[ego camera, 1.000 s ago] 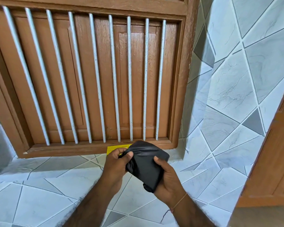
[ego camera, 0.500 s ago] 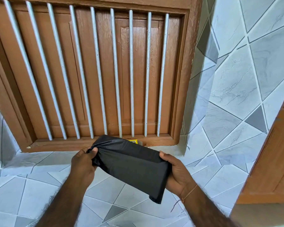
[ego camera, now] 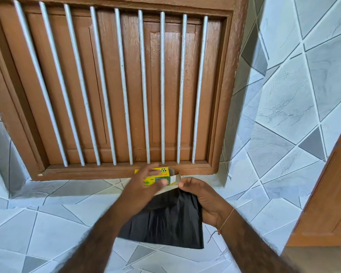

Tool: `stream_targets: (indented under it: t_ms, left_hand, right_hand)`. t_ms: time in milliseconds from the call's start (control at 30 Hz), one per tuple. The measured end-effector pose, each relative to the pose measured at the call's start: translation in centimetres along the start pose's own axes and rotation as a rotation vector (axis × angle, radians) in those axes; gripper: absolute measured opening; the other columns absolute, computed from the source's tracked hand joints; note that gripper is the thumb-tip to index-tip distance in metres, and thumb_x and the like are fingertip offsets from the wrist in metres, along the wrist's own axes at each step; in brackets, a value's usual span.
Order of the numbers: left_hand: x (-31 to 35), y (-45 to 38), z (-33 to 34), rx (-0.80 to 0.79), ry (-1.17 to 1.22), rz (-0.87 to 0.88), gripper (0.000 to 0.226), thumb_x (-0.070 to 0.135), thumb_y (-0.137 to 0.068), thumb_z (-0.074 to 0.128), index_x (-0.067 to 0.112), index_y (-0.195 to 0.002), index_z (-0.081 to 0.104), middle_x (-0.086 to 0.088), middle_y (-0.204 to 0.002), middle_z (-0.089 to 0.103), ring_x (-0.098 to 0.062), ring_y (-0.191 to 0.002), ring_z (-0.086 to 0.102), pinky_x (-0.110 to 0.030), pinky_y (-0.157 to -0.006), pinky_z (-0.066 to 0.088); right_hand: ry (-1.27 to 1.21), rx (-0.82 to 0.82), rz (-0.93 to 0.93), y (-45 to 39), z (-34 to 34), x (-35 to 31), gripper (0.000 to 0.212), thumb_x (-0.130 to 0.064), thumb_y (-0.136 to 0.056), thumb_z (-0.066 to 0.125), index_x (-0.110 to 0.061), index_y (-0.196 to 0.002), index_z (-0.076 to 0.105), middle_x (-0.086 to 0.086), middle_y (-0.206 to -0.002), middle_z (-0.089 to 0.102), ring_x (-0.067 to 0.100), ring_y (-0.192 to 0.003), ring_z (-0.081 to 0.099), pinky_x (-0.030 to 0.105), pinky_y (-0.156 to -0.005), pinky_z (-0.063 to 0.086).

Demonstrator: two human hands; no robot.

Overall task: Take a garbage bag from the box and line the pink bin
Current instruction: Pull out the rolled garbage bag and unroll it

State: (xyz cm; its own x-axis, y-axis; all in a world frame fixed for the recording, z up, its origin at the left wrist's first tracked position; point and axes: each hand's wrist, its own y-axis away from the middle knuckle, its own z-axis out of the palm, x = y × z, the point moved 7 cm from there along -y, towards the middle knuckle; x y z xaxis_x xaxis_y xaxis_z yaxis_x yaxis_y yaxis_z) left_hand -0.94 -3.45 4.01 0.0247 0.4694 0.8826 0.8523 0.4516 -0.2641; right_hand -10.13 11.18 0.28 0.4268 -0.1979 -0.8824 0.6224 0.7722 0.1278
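The right hand (ego camera: 203, 200) pinches the top edge of the black garbage bag (ego camera: 171, 221), which hangs flat below it at about 6 o'clock of the yellow box (ego camera: 161, 175). The left hand (ego camera: 146, 186), blurred, reaches over the box with fingers (ego camera: 158, 182) loosely spread. The box sits open on the tiled ledge (ego camera: 71, 190) under the barred wooden window (ego camera: 116, 85).

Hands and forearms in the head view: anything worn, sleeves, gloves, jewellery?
Both forearms are bare with visible hair, no sleeves or gloves. The right hand has a thin reddish-orange thread tied round its wrist, a loose end dangling. The left hand is motion-blurred; nothing worn shows on it.
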Motion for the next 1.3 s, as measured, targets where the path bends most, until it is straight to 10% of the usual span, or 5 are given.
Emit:
stream_targets:
  t_ms: [67, 167, 300, 633, 1300]
  left_hand:
    - [-0.9, 0.6, 4.0, -0.360, 0.146, -0.165, 0.076, 0.057, -0.066, 0.079, 0.028, -0.131, 0.055, 0.005, -0.119, 0.068, -0.009, -0.111, 0.064, -0.033, -0.098, 0.048]
    - [-1.8, 1.5, 5.8, -0.526, 0.260, -0.197, 0.029, 0.031, -0.082, 0.074, 0.006, -0.096, 0.070, -0.006, -0.090, 0.073, -0.015, -0.082, 0.069, -0.023, -0.072, 0.054]
    - [-2.1, 0.2, 3.8, -0.273, 0.253, -0.188, 0.025, 0.015, -0.088, 0.067, 0.018, -0.063, 0.067, 0.006, -0.056, 0.057, -0.006, -0.051, 0.047, -0.016, -0.047, 0.036]
    - [-2.0, -2.6, -0.1, 0.073, 0.140, -0.184, 0.023, 0.021, -0.088, 0.066, 0.010, -0.067, 0.067, -0.005, -0.060, 0.057, -0.016, -0.057, 0.048, -0.025, -0.055, 0.037]
    - [-3.5, -2.5, -7.1, 0.123, -0.127, -0.084, 0.019, 0.014, -0.082, 0.073, 0.011, -0.064, 0.069, -0.005, -0.062, 0.067, -0.017, -0.060, 0.057, -0.028, -0.063, 0.042]
  right_hand:
    - [0.001, -0.078, 0.030, 0.1, 1.1, -0.2, 0.019, -0.013, -0.087, 0.067, -0.001, -0.102, 0.064, 0.024, -0.102, 0.069, 0.033, -0.090, 0.068, 0.041, -0.084, 0.057]
    - [-0.047, -0.095, 0.112, 0.3, 0.8, 0.1, 0.040, -0.023, -0.092, 0.062, 0.003, -0.123, 0.061, 0.027, -0.128, 0.060, 0.041, -0.122, 0.055, 0.051, -0.105, 0.044]
    - [-0.040, 0.014, 0.229, 1.0, -1.7, 1.4, 0.036, -0.024, -0.081, 0.075, -0.002, -0.109, 0.072, 0.022, -0.117, 0.068, 0.032, -0.104, 0.067, 0.044, -0.103, 0.047]
    - [-0.347, 0.024, 0.073, 1.4, -2.0, 2.5, 0.063, -0.005, -0.070, 0.080, 0.004, -0.128, 0.056, 0.026, -0.126, 0.062, 0.039, -0.099, 0.069, 0.045, -0.077, 0.060]
    - [0.025, 0.015, 0.047, 2.0, -1.7, -1.7, 0.080, -0.006, -0.052, 0.089, -0.006, -0.126, 0.059, 0.021, -0.126, 0.064, 0.043, -0.118, 0.058, 0.057, -0.101, 0.045]
